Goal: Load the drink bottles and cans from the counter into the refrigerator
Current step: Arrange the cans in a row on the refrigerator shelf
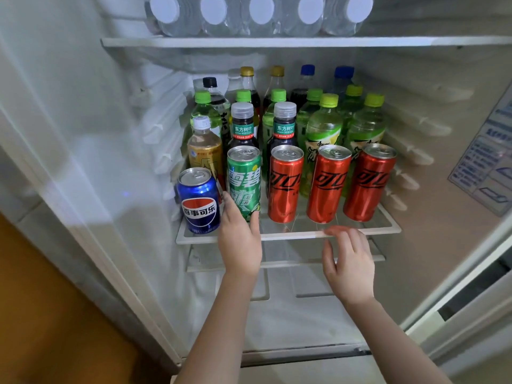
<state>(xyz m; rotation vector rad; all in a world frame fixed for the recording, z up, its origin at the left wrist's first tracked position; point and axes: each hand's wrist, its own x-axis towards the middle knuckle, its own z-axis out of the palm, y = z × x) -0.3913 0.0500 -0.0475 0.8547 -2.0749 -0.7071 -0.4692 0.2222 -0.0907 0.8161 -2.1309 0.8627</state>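
Note:
The refrigerator stands open, and its glass shelf (360,233) carries rows of drinks. Along the front stand a blue Pepsi can (198,199), a tall green Sprite can (243,180) and three red cola cans (327,184). Behind them are dark tea bottles (242,124), green-capped bottles (322,128) and taller bottles at the back. My left hand (239,239) grips the base of the green Sprite can, thumb on its left, fingers on its right. My right hand (347,261) hovers with relaxed fingers at the shelf's front edge, holding nothing.
An upper shelf (415,41) holds several clear water bottles (260,15) lying with white caps forward. A lower shelf (291,263) sits beneath the hands. The fridge door (471,176) with a sticker label stands open on the right; an orange floor (41,314) lies at lower left.

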